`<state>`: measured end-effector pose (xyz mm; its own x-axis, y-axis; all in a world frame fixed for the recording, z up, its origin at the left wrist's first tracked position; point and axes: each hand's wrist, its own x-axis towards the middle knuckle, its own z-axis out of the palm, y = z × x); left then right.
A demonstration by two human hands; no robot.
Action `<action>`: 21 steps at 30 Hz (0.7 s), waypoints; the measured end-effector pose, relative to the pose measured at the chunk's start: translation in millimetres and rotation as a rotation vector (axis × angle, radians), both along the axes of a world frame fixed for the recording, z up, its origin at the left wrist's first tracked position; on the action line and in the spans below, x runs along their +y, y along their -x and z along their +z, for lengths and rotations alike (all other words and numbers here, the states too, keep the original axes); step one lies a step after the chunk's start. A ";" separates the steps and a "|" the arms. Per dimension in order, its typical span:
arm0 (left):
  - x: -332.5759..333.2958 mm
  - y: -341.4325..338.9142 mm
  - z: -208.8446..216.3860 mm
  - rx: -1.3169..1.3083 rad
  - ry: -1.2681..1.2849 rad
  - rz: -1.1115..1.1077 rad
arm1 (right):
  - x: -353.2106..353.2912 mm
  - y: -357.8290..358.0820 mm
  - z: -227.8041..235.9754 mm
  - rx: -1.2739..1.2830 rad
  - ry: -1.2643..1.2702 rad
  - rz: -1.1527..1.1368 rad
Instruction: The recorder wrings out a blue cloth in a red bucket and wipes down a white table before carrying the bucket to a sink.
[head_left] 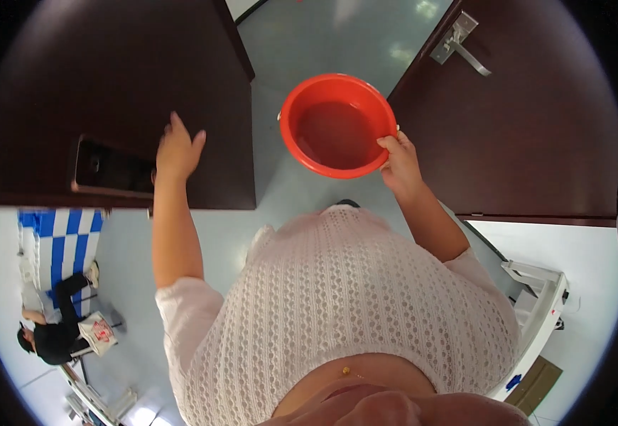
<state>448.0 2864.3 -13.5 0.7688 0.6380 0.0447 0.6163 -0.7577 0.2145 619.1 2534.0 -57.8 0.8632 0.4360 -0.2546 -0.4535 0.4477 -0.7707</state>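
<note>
Knit top (pixel 351 298): off-white, faint pinkish cast; openwork, small holes running in vertical rows down the front. Sleeves (pixel 187 312) short, pale like the body, the left one looking smoother than the front. Neckline (pixel 383 356) wide, rounded, edge slightly scalloped. Below the throat, a small gold-coloured pendant (pixel 346 370) on a fine chain, partly visible. Forearms (pixel 174 231) bare; left hand (pixel 180 150) and right hand (pixel 403 169) likewise. Past the hem, dark shoe tip (pixel 348 203).
</note>
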 end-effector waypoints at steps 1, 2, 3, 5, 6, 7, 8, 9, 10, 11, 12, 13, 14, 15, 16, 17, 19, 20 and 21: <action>7.4 8.7 -12.4 -0.024 -0.096 -0.008 | 11.0 -4.4 3.2 0.010 0.019 0.003; 10.7 13.4 -12.8 -0.059 -0.077 0.008 | 18.4 -8.8 4.6 0.023 0.045 0.000; 10.3 20.1 -12.1 -0.092 -0.062 0.040 | 28.4 -16.8 1.3 0.024 0.042 -0.003; 1.9 16.6 2.0 -0.006 -0.051 0.130 | 45.7 -38.7 -11.0 0.009 0.074 0.012; 3.8 16.1 5.2 -0.012 -0.031 0.210 | 55.5 -48.7 -14.6 0.006 0.074 0.008; 9.9 20.0 -0.7 -0.018 -0.045 0.268 | 65.5 -58.4 -17.5 0.009 0.036 0.035; 13.8 24.0 -2.9 0.021 -0.048 0.345 | 77.6 -72.7 -19.0 0.009 -0.007 0.071; 19.9 28.9 -12.3 0.004 -0.076 0.381 | 87.1 -86.8 -21.6 0.015 0.000 0.090; 12.6 20.5 1.2 0.082 -0.011 0.522 | 94.9 -97.9 -29.3 0.015 0.002 0.084; 11.5 16.8 3.6 0.104 -0.010 0.613 | 103.3 -114.2 -38.6 0.007 0.042 0.108; 20.7 22.8 -5.7 0.122 -0.042 0.676 | 116.0 -130.9 -39.8 -0.003 0.080 0.138; 22.0 21.3 -6.2 0.178 -0.083 0.744 | 127.3 -139.9 -28.2 -0.017 0.024 0.165; 21.4 24.2 -7.9 0.173 -0.105 0.738 | 135.7 -150.4 -26.8 -0.018 0.021 0.161; 21.4 26.1 -11.2 0.163 -0.126 0.740 | 146.3 -164.6 -26.1 -0.028 0.075 0.189; 22.0 26.0 -13.5 0.179 -0.115 0.761 | 158.5 -180.7 -25.1 -0.042 0.130 0.214; 22.8 24.1 -15.6 0.193 -0.104 0.780 | 169.3 -192.4 -25.4 -0.082 0.101 0.200; 22.5 17.1 -18.2 0.220 -0.104 0.793 | 190.1 -218.1 -25.2 -0.068 0.087 0.187; 21.8 14.0 -20.3 0.190 -0.097 0.813 | 198.7 -231.8 -25.0 -0.039 0.076 0.180; 14.8 9.8 -19.2 0.192 -0.134 0.873 | 209.0 -245.2 -23.7 -0.041 0.084 0.223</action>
<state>438.1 2879.0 -32.7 0.0156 0.9965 0.0818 0.9999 -0.0150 -0.0077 864.3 2743.0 -81.5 0.7581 0.5961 -0.2644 -0.5012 0.2733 -0.8210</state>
